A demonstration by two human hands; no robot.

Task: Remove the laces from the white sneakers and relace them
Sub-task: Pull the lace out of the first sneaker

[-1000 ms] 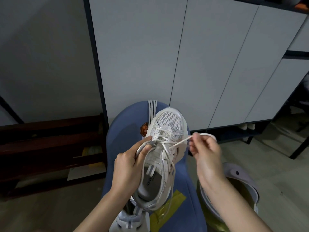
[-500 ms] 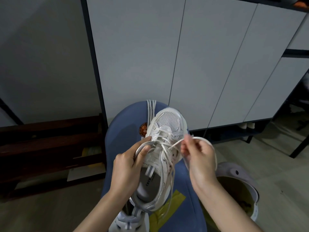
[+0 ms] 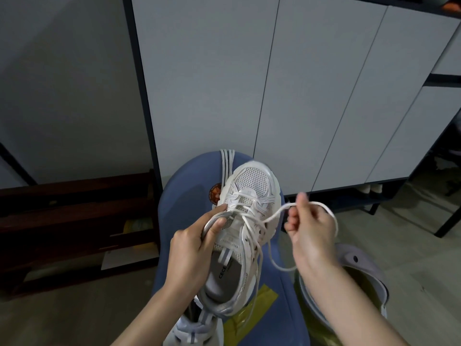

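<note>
— Lacing or unlacing, do you reckon? The white sneaker (image 3: 245, 221) sits toe-away on the blue lap.

— Hard to say; the lace (image 3: 273, 216) crosses only the front eyelets. The left hand (image 3: 193, 248) clamps the collar; the right hand (image 3: 311, 228) pinches a loop.

— Next?

— Probably drawing that slack through.

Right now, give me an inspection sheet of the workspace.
Surface: blue stool with yellow tape.
Job's things: white sneaker partly laced; lace loose; second sneaker below.
Clutter: grey clog on the floor.
Hands: left hand grips the sneaker's side; right hand pinches the lace.
Cables: nothing seen.
Surroundings: grey cabinet doors; dark wooden rack.
</note>
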